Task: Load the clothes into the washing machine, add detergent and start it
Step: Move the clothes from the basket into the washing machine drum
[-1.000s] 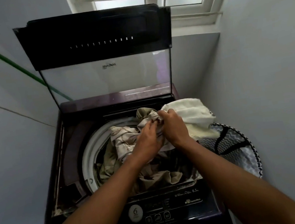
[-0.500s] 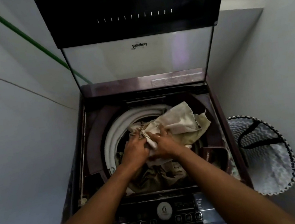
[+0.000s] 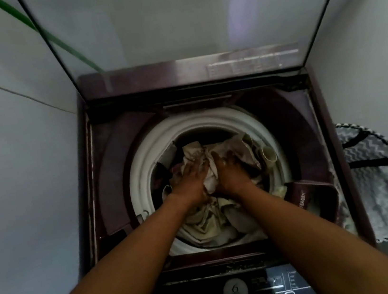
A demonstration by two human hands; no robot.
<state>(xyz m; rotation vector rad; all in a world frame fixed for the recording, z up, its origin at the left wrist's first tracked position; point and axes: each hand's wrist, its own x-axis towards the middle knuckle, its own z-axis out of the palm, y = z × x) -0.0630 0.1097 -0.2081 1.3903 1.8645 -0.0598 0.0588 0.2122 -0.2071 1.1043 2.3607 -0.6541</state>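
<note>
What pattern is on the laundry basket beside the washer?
Grey-and-white zigzag with black straps, on the laundry basket, shown in the head view.

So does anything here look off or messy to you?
Nothing serious. The clothes sit inside the drum with both hands pressing them down, left hand and right hand. Only the washer's top edge on the right looks grimy, with pale residue. The basket stands beside it.
</note>
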